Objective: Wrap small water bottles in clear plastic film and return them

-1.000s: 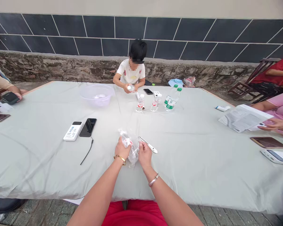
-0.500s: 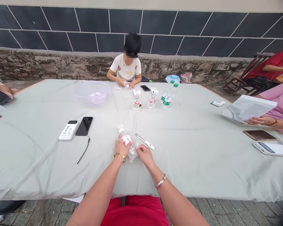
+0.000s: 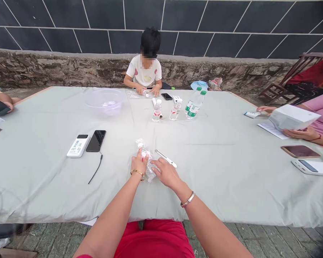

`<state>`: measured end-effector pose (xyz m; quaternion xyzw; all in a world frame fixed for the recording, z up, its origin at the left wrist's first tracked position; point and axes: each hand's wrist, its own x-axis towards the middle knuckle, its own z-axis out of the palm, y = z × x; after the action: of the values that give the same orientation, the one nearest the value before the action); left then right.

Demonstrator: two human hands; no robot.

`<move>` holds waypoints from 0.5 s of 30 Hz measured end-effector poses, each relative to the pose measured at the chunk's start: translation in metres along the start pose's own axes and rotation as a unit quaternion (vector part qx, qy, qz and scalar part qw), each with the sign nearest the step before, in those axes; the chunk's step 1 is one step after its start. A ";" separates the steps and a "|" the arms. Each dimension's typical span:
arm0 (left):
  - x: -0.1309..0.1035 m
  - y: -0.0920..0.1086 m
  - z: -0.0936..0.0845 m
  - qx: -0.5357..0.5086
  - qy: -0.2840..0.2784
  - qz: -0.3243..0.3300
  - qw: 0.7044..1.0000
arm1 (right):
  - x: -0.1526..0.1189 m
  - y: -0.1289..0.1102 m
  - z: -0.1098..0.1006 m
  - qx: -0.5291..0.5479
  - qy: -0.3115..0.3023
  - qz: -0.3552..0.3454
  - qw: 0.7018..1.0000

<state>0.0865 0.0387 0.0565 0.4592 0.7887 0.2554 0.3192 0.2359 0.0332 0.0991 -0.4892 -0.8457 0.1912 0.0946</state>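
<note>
In front of me a small clear water bottle [image 3: 144, 155] with a white cap and a red-and-white label lies tilted in a loose clear plastic bag [image 3: 151, 175]. My left hand [image 3: 139, 163] grips the bottle from its left side, thumb over the label. Over the bag's lower right part my right hand [image 3: 167, 173] rests with thumb and fingers apart, touching the film. Close beside it, on the table, is a white utility knife [image 3: 166, 158].
Left on the table [image 3: 118, 193] are a white power bank [image 3: 78, 146], a phone [image 3: 96, 141] and a purple basin [image 3: 104, 107]. Two small bottles [image 3: 156, 111] and two green-capped bottles [image 3: 195, 107] stand ahead. A person [image 3: 144, 71] sits opposite; another holds a white box [image 3: 296, 118] at right.
My right hand has let go its pinch on the bag and spread its fingers over the film. At right, the other person's hand now reaches to the small white item, and the papers are lower.
</note>
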 end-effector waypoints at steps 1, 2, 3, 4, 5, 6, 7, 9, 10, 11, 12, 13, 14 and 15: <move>0.001 -0.001 0.000 -0.002 0.001 0.004 1.000 | 0.001 0.000 -0.004 -0.017 -0.024 -0.008 1.000; 0.002 -0.002 0.000 -0.005 0.003 0.008 1.000 | 0.003 0.000 -0.007 -0.032 -0.043 -0.011 0.998; 0.003 -0.003 0.000 -0.008 0.005 0.010 1.000 | 0.005 0.002 -0.011 -0.042 -0.061 -0.013 0.997; 0.004 -0.003 0.000 -0.010 0.008 0.011 1.000 | 0.008 0.003 -0.015 -0.048 -0.077 -0.018 0.996; 0.004 -0.003 0.000 -0.011 0.007 0.012 1.000 | 0.012 0.006 -0.018 -0.050 -0.094 -0.031 0.994; 0.005 -0.003 0.000 -0.011 0.005 0.014 1.000 | 0.014 0.008 -0.020 -0.050 -0.107 -0.049 0.992; 0.005 -0.003 0.000 -0.011 0.004 0.016 1.000 | 0.017 0.011 -0.022 -0.050 -0.114 -0.073 0.990; 0.006 -0.003 0.000 -0.010 -0.001 0.020 1.000 | 0.020 0.015 -0.024 -0.055 -0.106 -0.134 0.984; 0.006 -0.003 -0.001 -0.008 -0.004 0.021 1.000 | 0.020 0.017 -0.023 -0.061 -0.094 -0.167 0.979; 0.007 -0.003 -0.001 -0.005 -0.007 0.022 1.000 | 0.020 0.018 -0.022 -0.067 -0.082 -0.201 0.974; 0.007 -0.003 -0.001 -0.002 -0.011 0.025 1.000 | 0.019 0.019 -0.021 -0.072 -0.074 -0.231 0.968; 0.008 -0.003 -0.002 0.000 -0.013 0.027 1.000 | 0.017 0.020 -0.020 -0.073 -0.074 -0.255 0.961; 0.008 -0.003 -0.002 0.000 -0.014 0.029 0.999 | 0.016 0.020 -0.019 -0.070 -0.081 -0.270 0.957; 0.009 -0.002 -0.002 -0.001 -0.014 0.032 0.999 | 0.015 0.021 -0.018 -0.063 -0.094 -0.276 0.955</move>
<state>0.0802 0.0452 0.0540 0.4872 0.7691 0.2597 0.3219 0.2512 0.0594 0.1065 -0.2218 -0.9630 0.1494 0.0323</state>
